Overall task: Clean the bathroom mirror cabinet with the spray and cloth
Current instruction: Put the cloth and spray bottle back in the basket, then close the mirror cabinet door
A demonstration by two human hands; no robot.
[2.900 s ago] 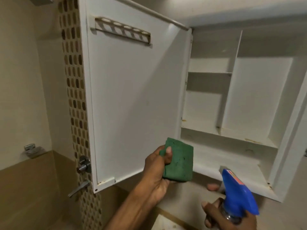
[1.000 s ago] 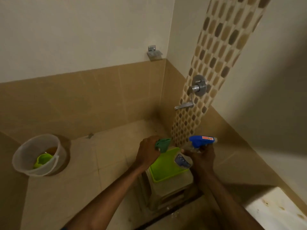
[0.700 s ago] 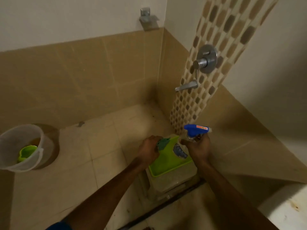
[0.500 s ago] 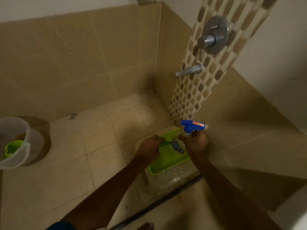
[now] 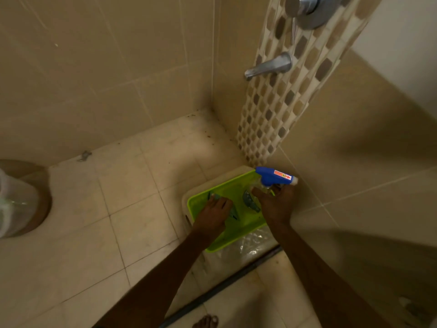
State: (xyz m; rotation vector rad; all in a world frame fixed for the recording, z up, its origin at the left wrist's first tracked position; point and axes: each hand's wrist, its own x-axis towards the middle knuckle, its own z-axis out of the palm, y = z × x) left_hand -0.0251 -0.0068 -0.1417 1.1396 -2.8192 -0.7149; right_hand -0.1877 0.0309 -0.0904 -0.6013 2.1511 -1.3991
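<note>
I look down at a lime green tray [image 5: 246, 223] resting on a pale stool in the shower corner. My left hand [image 5: 212, 214] lies inside the tray, pressed down over the green cloth [image 5: 233, 213]; only a dark green edge of the cloth shows beside my fingers. My right hand [image 5: 275, 204] grips the neck of the spray bottle [image 5: 272, 177], whose blue trigger head points right above the tray's far corner. The mirror cabinet is out of view.
A chrome spout [image 5: 267, 67] and mixer knob [image 5: 305, 10] stick out of the mosaic strip above the tray. A translucent bucket [image 5: 14, 204] stands on the floor at far left. Beige tiled walls meet in the corner behind. My bare toes [image 5: 205, 321] show at the bottom.
The view has swung from the open cabinet down to the floor. Both hands have lowered to the tray, the left bringing the cloth into it, the right bringing the bottle over its corner.
</note>
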